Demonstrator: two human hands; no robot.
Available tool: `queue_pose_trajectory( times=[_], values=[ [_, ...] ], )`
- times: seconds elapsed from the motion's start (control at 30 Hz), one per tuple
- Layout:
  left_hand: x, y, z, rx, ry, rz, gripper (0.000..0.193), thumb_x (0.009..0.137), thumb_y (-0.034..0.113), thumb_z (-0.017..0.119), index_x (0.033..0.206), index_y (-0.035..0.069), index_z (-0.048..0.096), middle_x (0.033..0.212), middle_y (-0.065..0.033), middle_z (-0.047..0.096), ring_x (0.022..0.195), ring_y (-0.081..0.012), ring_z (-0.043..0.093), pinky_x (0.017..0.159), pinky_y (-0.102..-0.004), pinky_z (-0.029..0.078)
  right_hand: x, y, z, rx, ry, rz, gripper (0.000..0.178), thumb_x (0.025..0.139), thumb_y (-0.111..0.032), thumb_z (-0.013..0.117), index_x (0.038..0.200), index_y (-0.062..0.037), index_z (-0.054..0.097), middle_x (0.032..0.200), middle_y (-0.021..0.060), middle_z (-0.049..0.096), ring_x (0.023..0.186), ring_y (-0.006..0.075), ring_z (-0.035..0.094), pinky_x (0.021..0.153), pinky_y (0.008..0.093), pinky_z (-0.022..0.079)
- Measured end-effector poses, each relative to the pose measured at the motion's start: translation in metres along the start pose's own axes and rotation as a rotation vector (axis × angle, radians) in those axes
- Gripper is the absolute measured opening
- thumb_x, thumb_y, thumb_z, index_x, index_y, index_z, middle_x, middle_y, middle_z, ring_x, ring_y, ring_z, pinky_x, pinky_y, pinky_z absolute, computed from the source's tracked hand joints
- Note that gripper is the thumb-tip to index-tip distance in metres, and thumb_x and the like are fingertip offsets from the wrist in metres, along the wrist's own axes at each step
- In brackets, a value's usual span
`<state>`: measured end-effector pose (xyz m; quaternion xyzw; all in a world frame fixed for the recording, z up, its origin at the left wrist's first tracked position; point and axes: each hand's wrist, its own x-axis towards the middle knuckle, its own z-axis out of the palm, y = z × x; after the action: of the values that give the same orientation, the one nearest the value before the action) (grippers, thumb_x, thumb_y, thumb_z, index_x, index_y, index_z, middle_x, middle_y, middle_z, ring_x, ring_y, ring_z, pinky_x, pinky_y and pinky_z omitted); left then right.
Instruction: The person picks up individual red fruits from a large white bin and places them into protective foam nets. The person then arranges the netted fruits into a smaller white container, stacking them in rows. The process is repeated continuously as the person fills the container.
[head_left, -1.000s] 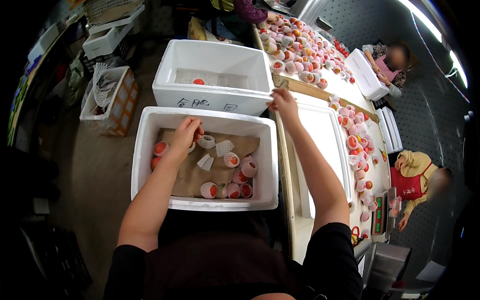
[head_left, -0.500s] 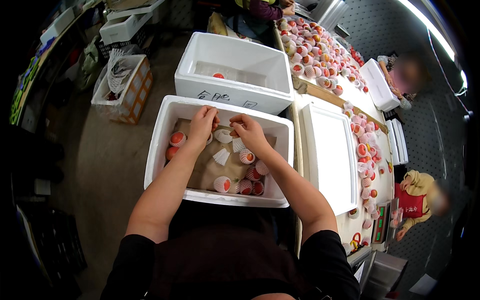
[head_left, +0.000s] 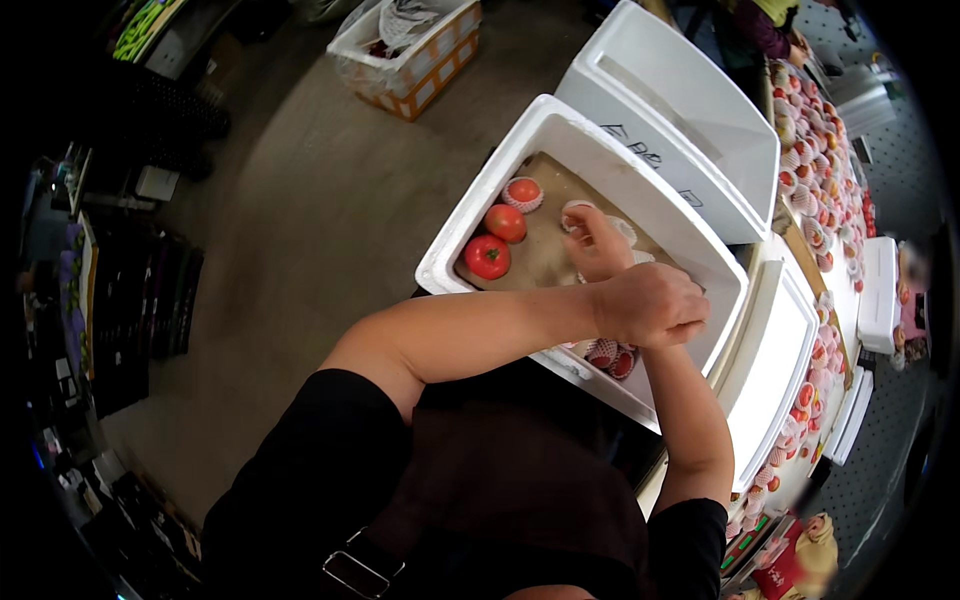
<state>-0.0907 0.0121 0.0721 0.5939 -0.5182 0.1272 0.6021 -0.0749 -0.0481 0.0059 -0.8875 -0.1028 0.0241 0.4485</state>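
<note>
- Two bare tomatoes [head_left: 487,257] sit at nine and ten o'clock in the box [head_left: 490,193], on paper [head_left: 548,235], presumably cushioning.
- Left hand [head_left: 655,305] overlies the right arm [head_left: 690,420]; fingers curled together, palm hidden.
- Right hand [head_left: 598,247], foam net [head_left: 626,230] at its two o'clock: fingers bent; grip cannot be told.

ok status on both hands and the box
Left hand crossed over right forearm, grip unclear. Right hand by foam nets in white box. Two bare tomatoes at left. Left forearm hides some contents.
</note>
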Motion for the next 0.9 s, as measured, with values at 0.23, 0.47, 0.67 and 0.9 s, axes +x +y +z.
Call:
queue_pose_trajectory(
  times=[0.23,0.47,0.67,0.9],
  values=[
    [-0.001,-0.009,-0.004,0.121,0.049,-0.128,0.016,0.081,0.02,0.06,0.072,0.009,0.053,0.067,-0.0068,0.056,0.065,-0.0272,0.057,0.06,-0.0402,0.047,0.029,-0.037,0.065,-0.39,-0.274,0.112,0.049,0.085,-0.027,0.064,0.127,-0.0083,0.046,0.109,0.0214,0.057,0.097,0.0347,0.059,0.083,0.0412,0.048],
    [-0.001,-0.023,-0.004,0.044,0.087,-0.334,0.016,0.084,0.023,0.057,0.079,0.009,0.056,0.067,-0.013,0.06,0.063,-0.0348,0.059,0.059,-0.0461,0.047,0.036,-0.015,0.054,0.604,-0.436,0.662,0.05,0.091,-0.04,0.059,0.128,-0.0096,0.045,0.108,0.0119,0.058,0.085,0.0262,0.062,0.073,0.0408,0.051],
    [0.009,-0.041,-0.031,-0.219,0.399,-0.723,0.021,0.088,0.024,0.053,0.081,0.005,0.057,0.064,-0.0142,0.058,0.06,-0.0304,0.057,0.058,-0.0394,0.044,-0.011,-0.033,-0.01,1.177,0.12,0.773,0.046,0.096,-0.044,0.045,0.122,-0.0063,0.049,0.099,0.0126,0.064,0.075,0.0203,0.061,0.065,0.0328,0.05],
    [0.007,-0.063,-0.039,-0.547,0.538,-1.126,0.027,0.093,0.027,0.047,0.085,0.006,0.06,0.072,0.0006,0.057,0.06,-0.0074,0.047,0.059,-0.0236,0.042,-0.059,0.006,-0.067,1.45,0.084,0.525,0.051,0.1,-0.042,0.02,0.118,-0.0031,0.049,0.091,0.0178,0.064,0.068,0.0231,0.06,0.064,0.0326,0.05]
  ],
)
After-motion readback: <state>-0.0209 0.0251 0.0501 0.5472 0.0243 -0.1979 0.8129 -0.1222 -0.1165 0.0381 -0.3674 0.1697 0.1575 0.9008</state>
